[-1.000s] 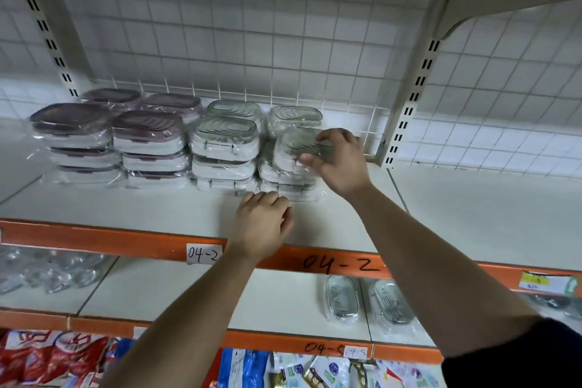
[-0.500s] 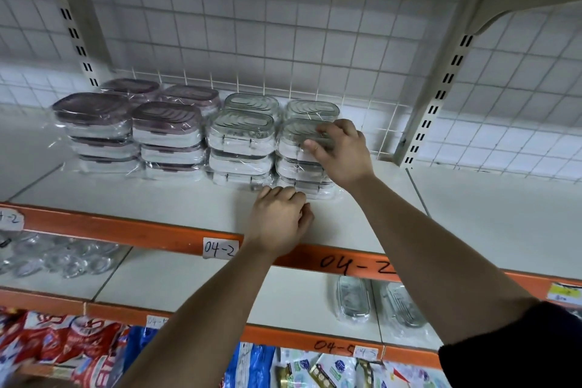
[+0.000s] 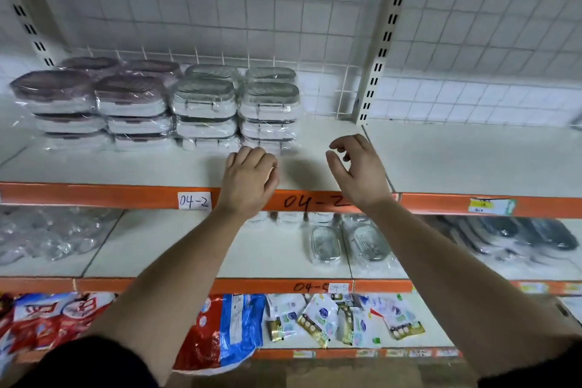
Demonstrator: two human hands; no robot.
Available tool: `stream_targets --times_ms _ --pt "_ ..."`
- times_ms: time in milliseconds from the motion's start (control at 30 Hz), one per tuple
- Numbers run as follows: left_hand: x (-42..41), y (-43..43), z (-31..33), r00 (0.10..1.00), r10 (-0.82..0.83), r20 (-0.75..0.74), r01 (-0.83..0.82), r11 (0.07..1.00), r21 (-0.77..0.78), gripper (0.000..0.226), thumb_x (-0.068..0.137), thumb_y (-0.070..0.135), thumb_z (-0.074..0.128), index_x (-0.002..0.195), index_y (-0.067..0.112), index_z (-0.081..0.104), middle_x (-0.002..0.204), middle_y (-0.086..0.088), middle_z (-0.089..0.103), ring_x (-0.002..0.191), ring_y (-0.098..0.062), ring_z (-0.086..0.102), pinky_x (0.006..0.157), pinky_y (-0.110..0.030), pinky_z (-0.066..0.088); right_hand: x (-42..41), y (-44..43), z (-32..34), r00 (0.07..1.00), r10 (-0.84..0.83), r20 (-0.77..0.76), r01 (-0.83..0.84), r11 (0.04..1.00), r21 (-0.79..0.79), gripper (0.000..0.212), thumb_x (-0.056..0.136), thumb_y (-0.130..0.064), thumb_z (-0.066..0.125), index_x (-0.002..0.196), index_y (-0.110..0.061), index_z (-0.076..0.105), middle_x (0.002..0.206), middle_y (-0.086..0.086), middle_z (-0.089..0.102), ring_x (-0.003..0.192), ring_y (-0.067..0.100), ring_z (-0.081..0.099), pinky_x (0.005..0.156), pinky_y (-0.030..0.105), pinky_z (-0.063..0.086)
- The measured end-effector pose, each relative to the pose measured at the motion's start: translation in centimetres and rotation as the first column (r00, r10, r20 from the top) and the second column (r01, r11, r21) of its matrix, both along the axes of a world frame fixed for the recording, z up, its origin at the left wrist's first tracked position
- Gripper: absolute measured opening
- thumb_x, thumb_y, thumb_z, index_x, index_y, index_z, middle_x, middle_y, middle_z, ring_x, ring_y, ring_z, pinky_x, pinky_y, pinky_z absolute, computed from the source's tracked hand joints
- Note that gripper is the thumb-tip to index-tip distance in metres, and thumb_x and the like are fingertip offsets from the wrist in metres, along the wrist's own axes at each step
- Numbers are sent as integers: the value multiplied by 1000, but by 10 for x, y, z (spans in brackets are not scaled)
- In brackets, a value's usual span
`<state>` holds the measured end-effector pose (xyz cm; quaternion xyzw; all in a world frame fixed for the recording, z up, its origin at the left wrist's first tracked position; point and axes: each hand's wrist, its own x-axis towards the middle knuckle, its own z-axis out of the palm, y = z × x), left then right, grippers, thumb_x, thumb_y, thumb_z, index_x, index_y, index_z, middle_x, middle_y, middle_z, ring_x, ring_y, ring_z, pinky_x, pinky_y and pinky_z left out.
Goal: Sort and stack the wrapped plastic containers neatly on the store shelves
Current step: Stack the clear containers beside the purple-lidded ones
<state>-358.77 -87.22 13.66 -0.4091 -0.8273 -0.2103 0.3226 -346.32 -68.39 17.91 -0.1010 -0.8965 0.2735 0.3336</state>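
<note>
Both hands empty over a white store shelf of wrapped containers.

The shelf has an orange front edge with a paper label reading 04-2, a white wire-grid back panel, and slotted uprights at the sides. Four front stacks stand side by side, three high each: two of brown-lidded containers on the left, two of grey-lidded containers on the right, with more lids showing in a row behind. Two more wrapped containers lie flat on the shelf below. The left hand rests knuckles-up, fingers curled loosely, just in front of the rightmost grey stack, holding nothing. The right hand hovers to that stack's right, apart from it, fingers half open and empty.
</note>
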Motion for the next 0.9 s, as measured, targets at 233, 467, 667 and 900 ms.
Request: stream_targets --times_ms 233,467,667,900 --pt "86 -9 -62 987 -159 24 160 984 -78 20 92 26 49 90 14 65 90 -4 60 88 -26 52 76 -40 37 77 -12 -63 1000 -29 9 29 1000 -1 28 91 -36 49 90 -13 64 81 -12 51 67 6 45 57 29 36" --pt "124 -18 -151 936 -79 343 133 982 -137 24 92 30 44 95 17 64 92 1 61 87 -23 53 75 -35 33 102 -8 -161 969 -30 243 56 993 -101 40 90 -46 43 96 -14 66 90 -6 57 80 18 56 64 37 49" --pt "121 -35 -243 848 60 527 77 969 -234 32 93 33 39 99 16 66 97 -3 64 85 -31 59 74 -38 32 82 4 -234 912 -28 409 80 991 -111 44 86 -44 49 108 -11 69 109 6 64 109 30 54 82 28 40" --pt "67 -16 -292 881 -18 473 149 959 -241 36 94 31 40 114 12 65 111 -6 64 102 -29 55 86 -38 37 26 25 -302 801 -60 595 104 994 -40 52 94 -33 61 142 -15 50 152 8 38 144 28 25 108 38 35"
